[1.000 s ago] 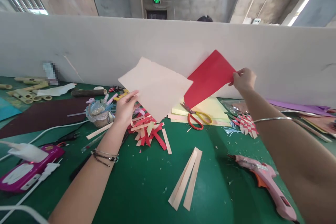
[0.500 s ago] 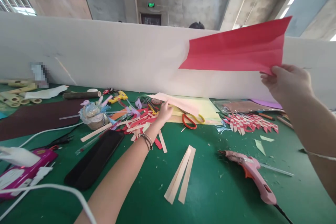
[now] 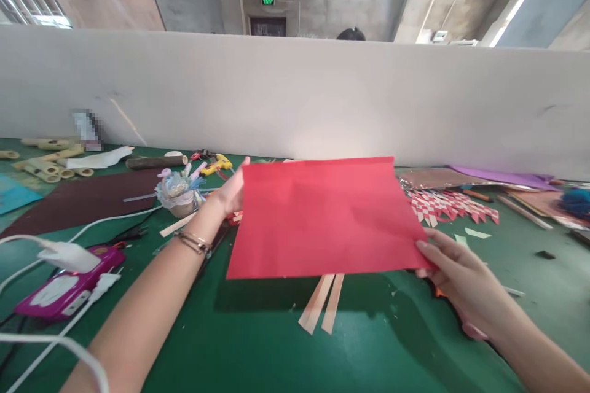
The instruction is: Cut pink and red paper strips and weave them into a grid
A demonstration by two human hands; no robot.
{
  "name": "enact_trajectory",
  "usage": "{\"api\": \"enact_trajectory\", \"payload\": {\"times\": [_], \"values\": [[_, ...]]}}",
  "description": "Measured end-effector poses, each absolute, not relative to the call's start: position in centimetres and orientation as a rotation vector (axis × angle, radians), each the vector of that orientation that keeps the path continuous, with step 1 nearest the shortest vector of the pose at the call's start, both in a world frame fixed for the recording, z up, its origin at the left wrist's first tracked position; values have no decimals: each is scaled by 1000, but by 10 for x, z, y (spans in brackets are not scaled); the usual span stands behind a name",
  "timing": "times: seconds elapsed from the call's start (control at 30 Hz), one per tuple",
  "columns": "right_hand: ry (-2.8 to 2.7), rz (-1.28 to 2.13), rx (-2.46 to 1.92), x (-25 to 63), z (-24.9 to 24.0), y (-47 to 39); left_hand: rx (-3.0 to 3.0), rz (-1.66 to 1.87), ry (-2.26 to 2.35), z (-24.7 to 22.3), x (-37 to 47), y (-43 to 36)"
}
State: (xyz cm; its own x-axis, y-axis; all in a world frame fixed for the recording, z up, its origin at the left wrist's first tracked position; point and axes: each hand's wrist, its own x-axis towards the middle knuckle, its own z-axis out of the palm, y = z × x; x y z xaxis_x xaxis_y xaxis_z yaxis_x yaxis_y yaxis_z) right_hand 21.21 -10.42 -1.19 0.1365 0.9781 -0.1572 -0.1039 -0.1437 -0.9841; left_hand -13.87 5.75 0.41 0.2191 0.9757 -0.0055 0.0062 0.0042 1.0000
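A red sheet of paper (image 3: pixel 318 218) is spread out flat above the green table (image 3: pixel 221 344). My left hand (image 3: pixel 232 191) is at its upper left edge, fingers partly behind the sheet, gripping it. The lower right corner is pinched between the thumb and fingers of my right hand (image 3: pixel 445 258). Below the sheet, pale pink strips (image 3: pixel 318 310) lie on the table, their upper ends hidden by the paper. Woven red and white pieces (image 3: pixel 454 206) rest beyond my right hand. That hand mostly covers a pink glue gun (image 3: pixel 474 330).
At the left are a magenta power strip (image 3: pixel 69 288) with white cables, a dark brown sheet (image 3: pixel 87 196) and bamboo pieces (image 3: pixel 43 169). A wrapped pot (image 3: pixel 177 193) and a yellow glue gun (image 3: pixel 217 164) stand near the white partition (image 3: pixel 295 98).
The red sheet has come down and left, in front of me. My left hand has left the pale pink paper and taken the sheet's left side. The view has shifted slightly.
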Motion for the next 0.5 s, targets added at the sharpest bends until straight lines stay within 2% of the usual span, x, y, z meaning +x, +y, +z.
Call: {"api": "enact_trajectory", "payload": {"times": [0.07,0.13,0.33,0.43,0.5], "values": [[-993,1293,-1337,207,-25,-116,1124,789,1050,8,-156,47],[-1021,1300,-1360,202,-33,-124,1091,684,1075,12,-169,34],[-1211,1398,-1344,188,-33,-137,1510,341,1415,24,-178,9],[-1677,1399,-1210,183,-24,-138,1496,467,1450,18,-184,7],[-2091,1229,-1156,179,-22,-132,1394,661,1471,10,-192,8]]}}
